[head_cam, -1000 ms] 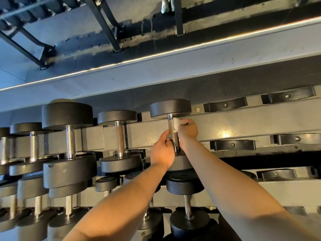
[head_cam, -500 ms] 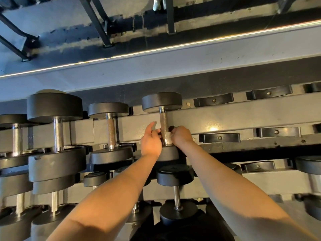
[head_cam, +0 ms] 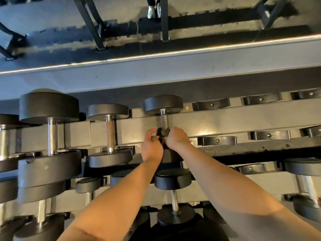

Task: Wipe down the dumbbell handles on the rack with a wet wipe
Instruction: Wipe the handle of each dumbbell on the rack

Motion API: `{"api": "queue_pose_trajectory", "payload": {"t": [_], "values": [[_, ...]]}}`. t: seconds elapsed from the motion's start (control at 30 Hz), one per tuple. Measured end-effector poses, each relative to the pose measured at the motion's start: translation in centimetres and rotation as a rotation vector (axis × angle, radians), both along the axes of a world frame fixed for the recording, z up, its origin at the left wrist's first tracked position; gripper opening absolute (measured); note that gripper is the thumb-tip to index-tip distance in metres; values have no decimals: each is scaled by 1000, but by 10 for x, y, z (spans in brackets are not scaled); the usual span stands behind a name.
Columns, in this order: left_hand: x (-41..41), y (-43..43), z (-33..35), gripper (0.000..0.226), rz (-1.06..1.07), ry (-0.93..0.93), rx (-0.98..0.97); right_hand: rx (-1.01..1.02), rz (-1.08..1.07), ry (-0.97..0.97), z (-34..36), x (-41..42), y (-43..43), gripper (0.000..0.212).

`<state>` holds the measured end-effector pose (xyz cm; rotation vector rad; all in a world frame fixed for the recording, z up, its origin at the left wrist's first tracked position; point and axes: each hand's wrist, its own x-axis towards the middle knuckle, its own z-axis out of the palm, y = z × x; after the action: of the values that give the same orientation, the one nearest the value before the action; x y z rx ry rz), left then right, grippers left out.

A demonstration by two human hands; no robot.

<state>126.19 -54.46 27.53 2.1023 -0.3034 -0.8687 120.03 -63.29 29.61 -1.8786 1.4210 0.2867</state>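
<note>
The grey dumbbell rack runs across the head view. On its top tier lies a small black dumbbell with its knurled steel handle bare along the upper half. My right hand curls round the handle's lower end from the right. Between my hands shows only a pale sliver of the wet wipe; the rest is hidden under my fingers. From the left, my left hand curls its fingers against the same low part of the handle, beside a black cradle. The dumbbell's near head is behind my hands.
Larger dumbbells and a rusty-handled one lie to the left. Bare black cradles line the top tier to the right. Lower tiers hold more dumbbells. Behind the rack are a lit ledge, machine legs and someone's shoes.
Both hands have slid down the handle toward its near end. The white wipe, plain above my right hand a second ago, is now almost hidden. My left fingers went from straight to curled.
</note>
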Motion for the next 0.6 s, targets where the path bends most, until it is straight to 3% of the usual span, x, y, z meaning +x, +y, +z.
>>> {"api": "queue_pose_trajectory", "payload": {"t": [0.27, 0.4, 0.53, 0.6], "values": [[2, 3, -7, 35, -31, -49, -92, -215, -52, 23, 13, -8, 11, 9], [1, 5, -3, 30, -83, -83, -54, -155, -158, -173, 21, -17, 30, 17], [-10, 25, -1, 32, -316, -171, -84, -276, -279, -397, 20, -33, 59, 13], [-22, 44, 4, 33, -389, -266, -154, -388, -329, -405, 19, -46, 70, 17]]}}
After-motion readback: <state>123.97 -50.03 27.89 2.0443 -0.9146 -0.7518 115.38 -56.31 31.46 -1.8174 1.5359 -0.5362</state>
